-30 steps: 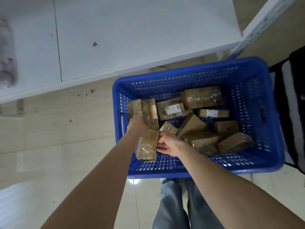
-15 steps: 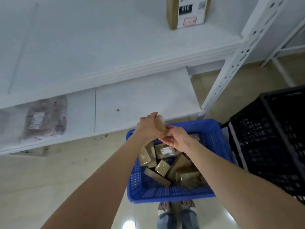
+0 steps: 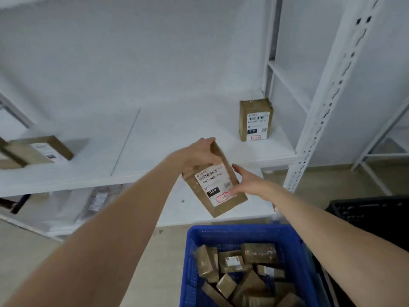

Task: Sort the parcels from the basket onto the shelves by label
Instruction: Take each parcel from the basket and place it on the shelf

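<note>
- My left hand (image 3: 199, 156) grips the top of the 060 parcel (image 3: 215, 185), label facing me for reading.
- My right hand (image 3: 245, 182), fingers straight, steadies its edge.
- The parcel hangs above the blue basket (image 3: 232, 229), in front of the shelf (image 3: 177, 140) holding the 010 parcel (image 3: 255, 119).

Tilted brown parcel (image 3: 215, 183) labelled 060 above parcel-filled blue basket (image 3: 190, 262).

The held parcel (image 3: 218, 187) is between the left grip (image 3: 194, 156), on its top end, and the right grip (image 3: 245, 182), touching its right side. Below the grips stands the basket (image 3: 232, 229). Beyond them on the shelf (image 3: 177, 134), an upright parcel (image 3: 255, 120) stands rightward, a flat parcel (image 3: 39, 149) far left.
</note>
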